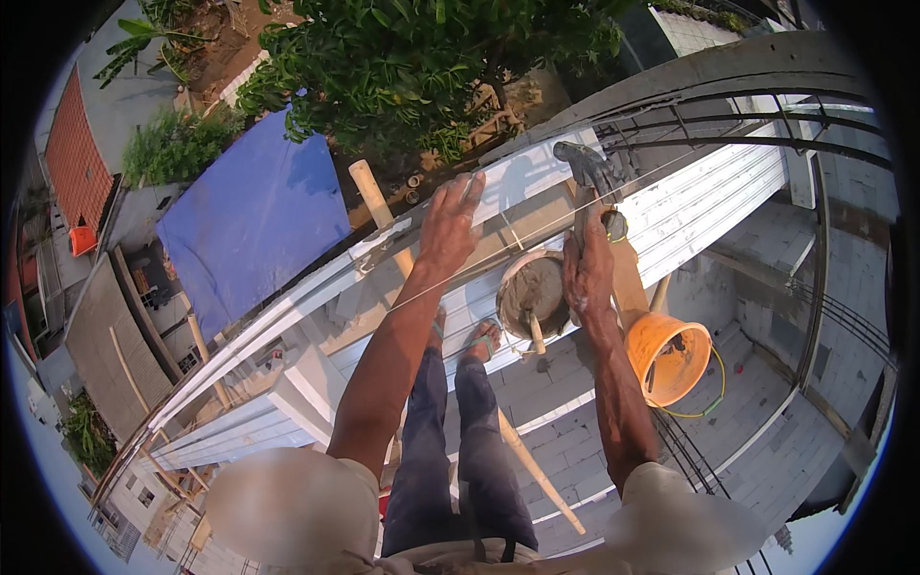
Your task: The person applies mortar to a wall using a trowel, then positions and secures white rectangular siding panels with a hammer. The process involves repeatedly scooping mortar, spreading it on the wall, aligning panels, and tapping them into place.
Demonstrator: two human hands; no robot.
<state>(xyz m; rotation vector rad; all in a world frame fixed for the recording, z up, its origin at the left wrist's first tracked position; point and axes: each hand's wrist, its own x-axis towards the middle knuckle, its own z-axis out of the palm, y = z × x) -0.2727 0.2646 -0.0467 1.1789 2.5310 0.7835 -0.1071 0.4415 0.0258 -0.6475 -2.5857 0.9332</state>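
Note:
My left hand (448, 228) is open, fingers slightly bent at the white ledge (522, 172) along the wall's outer side; whether it touches is unclear. A thin string crosses near its wrist. My right hand (588, 268) grips a hammer (581, 168) by its handle, head upward. Beside that hand lie a small round object (613, 228), too small to identify, and a wooden plank (629, 283). Between my hands a bucket of grey mortar (532, 287) with a handled tool in it sits by my sandalled feet (479, 340) on white ribbed panels (690, 201).
An orange bucket (680, 359) is at right beside a drop to grey block walls (786, 307). Steel rebar (728, 120) spans the upper right. Bamboo poles (374, 201) jut from the edge. Beyond lie a blue tarp (254, 220), a tree (402, 57) and rooftops.

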